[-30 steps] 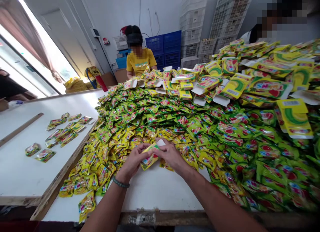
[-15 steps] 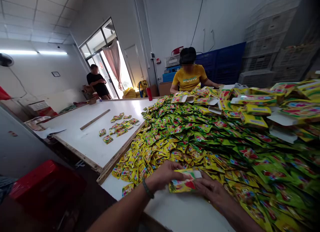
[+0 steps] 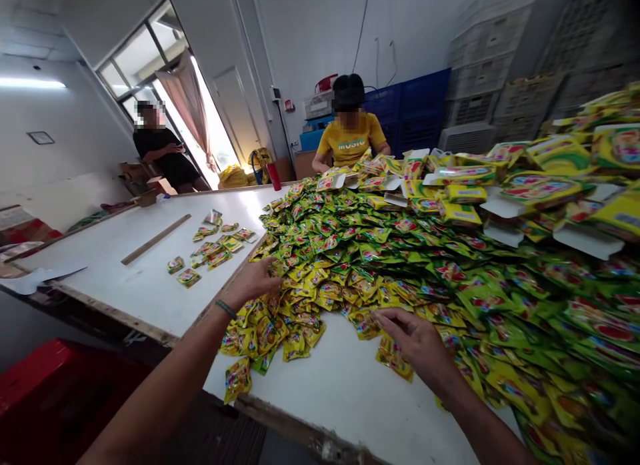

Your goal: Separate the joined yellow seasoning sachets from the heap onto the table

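My left hand is stretched out over the left side of the heap, its fingers apart and holding nothing. Beneath it lie small glossy yellow sachets, with green sachets further back. My right hand is closed, thumb and fingertips together at the edge of a yellow sachet at the front of the heap. Just below those fingers lies another yellow sachet. A single yellow sachet lies at the table's front left corner.
Open yellow cartons with white flaps top the heap at right. Beyond a wooden edge strip, several small packs and a wooden stick lie on the white table. A person in yellow sits opposite; another person stands by the door.
My hands have let go of the small yellow box and moved apart, the left forward and left, the right to a sachet. One more pack shows at the far group. The view has turned right.
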### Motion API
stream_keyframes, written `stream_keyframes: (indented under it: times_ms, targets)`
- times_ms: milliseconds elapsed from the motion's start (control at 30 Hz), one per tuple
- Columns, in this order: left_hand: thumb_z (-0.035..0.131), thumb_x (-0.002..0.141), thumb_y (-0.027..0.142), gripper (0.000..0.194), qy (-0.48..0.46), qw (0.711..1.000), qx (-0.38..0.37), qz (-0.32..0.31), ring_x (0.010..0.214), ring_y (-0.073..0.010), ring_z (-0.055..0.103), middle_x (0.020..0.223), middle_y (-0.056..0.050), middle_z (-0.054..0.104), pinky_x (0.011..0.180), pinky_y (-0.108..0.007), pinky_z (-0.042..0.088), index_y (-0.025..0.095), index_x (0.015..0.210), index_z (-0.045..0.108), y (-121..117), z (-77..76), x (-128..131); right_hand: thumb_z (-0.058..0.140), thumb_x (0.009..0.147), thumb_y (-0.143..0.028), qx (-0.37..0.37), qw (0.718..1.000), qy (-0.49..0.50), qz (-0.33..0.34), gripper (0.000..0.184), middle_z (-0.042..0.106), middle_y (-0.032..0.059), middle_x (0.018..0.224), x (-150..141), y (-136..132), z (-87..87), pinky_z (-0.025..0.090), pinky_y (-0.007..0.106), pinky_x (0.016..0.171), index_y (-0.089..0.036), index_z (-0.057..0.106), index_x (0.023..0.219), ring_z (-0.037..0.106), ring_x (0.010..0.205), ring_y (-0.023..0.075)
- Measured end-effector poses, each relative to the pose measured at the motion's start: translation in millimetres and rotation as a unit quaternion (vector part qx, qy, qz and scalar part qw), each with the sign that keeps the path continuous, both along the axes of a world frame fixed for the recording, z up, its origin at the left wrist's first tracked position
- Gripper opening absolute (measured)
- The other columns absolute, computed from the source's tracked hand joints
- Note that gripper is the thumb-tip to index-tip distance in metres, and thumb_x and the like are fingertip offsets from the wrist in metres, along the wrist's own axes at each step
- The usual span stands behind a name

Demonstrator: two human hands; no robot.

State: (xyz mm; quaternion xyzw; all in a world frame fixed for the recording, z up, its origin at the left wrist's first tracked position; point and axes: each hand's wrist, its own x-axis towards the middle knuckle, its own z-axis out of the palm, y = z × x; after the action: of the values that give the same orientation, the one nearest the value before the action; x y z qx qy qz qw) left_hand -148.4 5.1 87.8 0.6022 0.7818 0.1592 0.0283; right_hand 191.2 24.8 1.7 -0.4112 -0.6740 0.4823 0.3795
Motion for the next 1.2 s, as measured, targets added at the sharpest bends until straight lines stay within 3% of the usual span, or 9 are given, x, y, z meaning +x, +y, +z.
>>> stream_keyframes:
  times_ms: [133, 267, 400, 500, 567, 700, 867, 1033, 1200]
  targets:
    - [0.048, 0.083, 0.03, 0.024, 0.093, 0.991, 0.046, 0.079, 0.068, -0.0204, 0.058, 0.068, -0.005, 0.063, 0.06, -0.027, 0.037, 0.019, 0.094, 0.066, -7, -21.9, 23, 0.051, 0.082, -0.048, 0.039, 0.998, -0.021, -0.05, 0.036, 0.066, 0.004, 0.075, 10, 4, 7.4, 0.044, 0.026, 0.063, -0.016, 0.068, 0.082, 0.059, 0.07, 0.0179]
    - [0.057, 0.079, 0.044, 0.03, -0.103, 0.978, 0.177, 0.039, 0.066, -0.017, 0.055, 0.069, -0.003, 0.061, 0.059, -0.025, 0.039, 0.016, 0.085, 0.063, -10, -2.6, 54, 0.051, 0.084, -0.042, 0.077, 0.977, -0.195, -0.037, 0.032, 0.06, 0.0001, 0.061, 23, 7, 14.9, 0.035, 0.024, 0.054, -0.017, 0.065, 0.069, 0.052, 0.058, 0.0139]
    - [0.064, 0.075, 0.044, 0.035, -0.489, 0.856, 0.066, -0.155, 0.079, -0.0157, 0.059, 0.093, -0.003, 0.065, 0.066, -0.024, 0.049, 0.018, 0.099, 0.06, -12, -15.2, 124, 0.068, 0.075, -0.036, 0.119, 0.912, -0.392, 0.025, 0.019, 0.065, 0.0043, 0.081, 27, 2, 12.1, 0.037, 0.024, 0.061, -0.018, 0.068, 0.081, 0.057, 0.076, 0.0182]
    - [0.066, 0.074, 0.045, 0.034, -0.606, 0.777, -0.026, -0.166, 0.075, -0.0145, 0.059, 0.085, -0.003, 0.065, 0.067, -0.025, 0.05, 0.015, 0.089, 0.064, -8, -54.1, 164, 0.074, 0.069, -0.034, 0.164, 0.87, -0.464, 0.034, 0.034, 0.063, 0.0106, 0.1, 21, -5, 4.7, 0.039, 0.028, 0.075, -0.017, 0.067, 0.098, 0.054, 0.097, 0.0247]
    - [0.068, 0.071, 0.047, 0.036, -0.627, 0.765, -0.051, -0.138, 0.067, -0.0132, 0.058, 0.076, -0.004, 0.064, 0.065, -0.025, 0.05, 0.012, 0.079, 0.066, -3, -79.0, 175, 0.074, 0.069, -0.038, 0.163, 0.863, -0.474, 0.055, 0.037, 0.063, 0.0124, 0.099, 16, -7, 1.2, 0.04, 0.03, 0.079, -0.015, 0.067, 0.096, 0.052, 0.1, 0.0268]
    - [0.072, 0.063, 0.05, 0.04, -0.587, 0.804, -0.033, -0.087, 0.05, -0.0098, 0.049, 0.058, 0.0, 0.058, 0.049, -0.022, 0.045, 0.011, 0.071, 0.065, 3, -100.0, 169, 0.073, 0.07, -0.036, 0.132, 0.879, -0.449, 0.09, 0.029, 0.066, 0.0131, 0.091, 13, -9, 3.0, 0.04, 0.029, 0.077, -0.011, 0.067, 0.084, 0.055, 0.093, 0.0261]
    - [0.073, 0.061, 0.047, 0.039, -0.567, 0.821, -0.019, -0.058, 0.044, -0.0085, 0.044, 0.053, 0.003, 0.054, 0.043, -0.021, 0.04, 0.013, 0.073, 0.061, 4, -99.3, 161, 0.066, 0.076, -0.033, 0.051, 0.962, -0.264, 0.041, 0.018, 0.062, 0.0006, 0.072, 19, -1, 6.3, 0.033, 0.023, 0.056, -0.017, 0.061, 0.083, 0.053, 0.064, 0.0147]
    - [0.071, 0.066, 0.045, 0.035, -0.609, 0.786, -0.047, -0.098, 0.054, -0.0103, 0.051, 0.063, 0.001, 0.057, 0.051, -0.023, 0.045, 0.013, 0.077, 0.061, -1, -100.2, 166, 0.06, 0.079, -0.041, 0.029, 0.995, -0.098, -0.021, 0.024, 0.055, -0.0033, 0.065, 7, 6, -6.3, 0.031, 0.021, 0.052, -0.017, 0.058, 0.082, 0.046, 0.058, 0.0116]
    - [0.069, 0.071, 0.044, 0.032, -0.634, 0.76, -0.067, -0.129, 0.061, -0.0096, 0.051, 0.072, 0.0, 0.057, 0.057, -0.022, 0.046, 0.014, 0.079, 0.062, -7, -95.5, 169, 0.061, 0.076, -0.039, 0.032, 0.982, -0.166, -0.089, 0.024, 0.044, -0.0051, 0.058, -4, 4, -14.4, 0.024, 0.021, 0.051, -0.019, 0.051, 0.067, 0.036, 0.055, 0.0107]
